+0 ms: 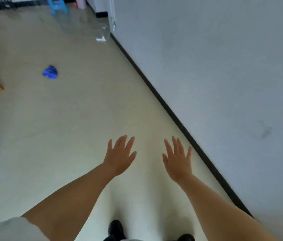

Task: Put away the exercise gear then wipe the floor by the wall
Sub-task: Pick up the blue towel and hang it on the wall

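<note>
Floor (78, 119) holds blue, seemingly crumpled cloth (50, 72).

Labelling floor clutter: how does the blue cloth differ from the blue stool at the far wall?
The blue cloth is deep blue, the blue stool lighter. The cloth lies crumpled and low on the open floor; the stool stands on its legs by the far baseboard, cut off by the top edge. Both sit untouched, well beyond the left hand and right hand.

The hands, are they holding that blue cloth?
No, both the left hand and right hand are spread empty, and the blue cloth lies on the floor.
</note>
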### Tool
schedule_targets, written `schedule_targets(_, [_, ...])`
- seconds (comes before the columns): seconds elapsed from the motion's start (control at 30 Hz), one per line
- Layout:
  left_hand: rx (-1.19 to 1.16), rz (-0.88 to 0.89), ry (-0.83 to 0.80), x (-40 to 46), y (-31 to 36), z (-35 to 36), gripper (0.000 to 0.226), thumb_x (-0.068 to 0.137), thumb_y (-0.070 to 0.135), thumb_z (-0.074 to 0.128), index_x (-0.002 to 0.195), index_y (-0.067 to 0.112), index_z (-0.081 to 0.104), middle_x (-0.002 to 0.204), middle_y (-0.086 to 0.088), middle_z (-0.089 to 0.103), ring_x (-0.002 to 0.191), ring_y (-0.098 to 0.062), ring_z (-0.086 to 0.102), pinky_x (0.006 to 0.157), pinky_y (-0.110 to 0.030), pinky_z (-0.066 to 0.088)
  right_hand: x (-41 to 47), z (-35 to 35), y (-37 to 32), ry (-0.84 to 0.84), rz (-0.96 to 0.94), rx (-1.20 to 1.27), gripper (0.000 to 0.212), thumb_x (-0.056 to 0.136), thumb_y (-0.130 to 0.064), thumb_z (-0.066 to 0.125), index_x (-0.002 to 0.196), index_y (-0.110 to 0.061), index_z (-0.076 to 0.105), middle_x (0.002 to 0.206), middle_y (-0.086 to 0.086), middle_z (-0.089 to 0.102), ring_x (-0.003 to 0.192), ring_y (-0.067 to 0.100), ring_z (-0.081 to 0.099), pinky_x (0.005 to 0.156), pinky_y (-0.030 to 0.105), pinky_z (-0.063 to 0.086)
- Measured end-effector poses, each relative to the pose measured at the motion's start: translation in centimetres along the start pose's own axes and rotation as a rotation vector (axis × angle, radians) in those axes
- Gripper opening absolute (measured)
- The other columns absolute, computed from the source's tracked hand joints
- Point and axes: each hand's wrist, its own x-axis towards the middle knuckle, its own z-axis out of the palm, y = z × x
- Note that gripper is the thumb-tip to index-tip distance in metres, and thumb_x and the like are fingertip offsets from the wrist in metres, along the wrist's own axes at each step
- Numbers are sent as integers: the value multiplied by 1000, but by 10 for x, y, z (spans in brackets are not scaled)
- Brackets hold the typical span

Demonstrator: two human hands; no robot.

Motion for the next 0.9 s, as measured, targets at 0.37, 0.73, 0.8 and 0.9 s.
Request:
schedule_targets(0.37, [-86,-459,77,-13,-236,-27,60,101,45,19,152,20,-2,159,-8,8,147,-22,9,118,-50,8,141,-36,-228,22,-386,-70,56,102,-41,16,151,-27,-6,160,2,-12,147,20,-12,117,56,-4])
schedule_targets(0.73, [-145,-563,49,155,-372,-69,60,101,44,19,152,20,-1,159,-7,10,147,-20,9,118,-49,10,367,-67,-309,-38,-464,-119,56,101,-42,11,151,-27,-7,160,2,-10,147,20,-11,116,56,-5])
schedule_targets(0.8, [-169,-579,48,189,-394,-86,60,101,44,19,152,21,-1,159,-7,9,147,-20,9,118,-49,9,411,-83,-322,-28,-490,-150,58,96,-44,0,151,-27,-7,160,3,-9,147,20,-10,116,56,-4])
schedule_targets(0.9, [-176,-582,74,233,-431,-111,60,101,44,19,152,22,-2,159,-5,8,147,-19,8,118,-48,7,478,-110,-348,-44,-512,-185,55,101,-41,11,151,-28,-6,160,3,-8,148,19,-9,117,56,-4])
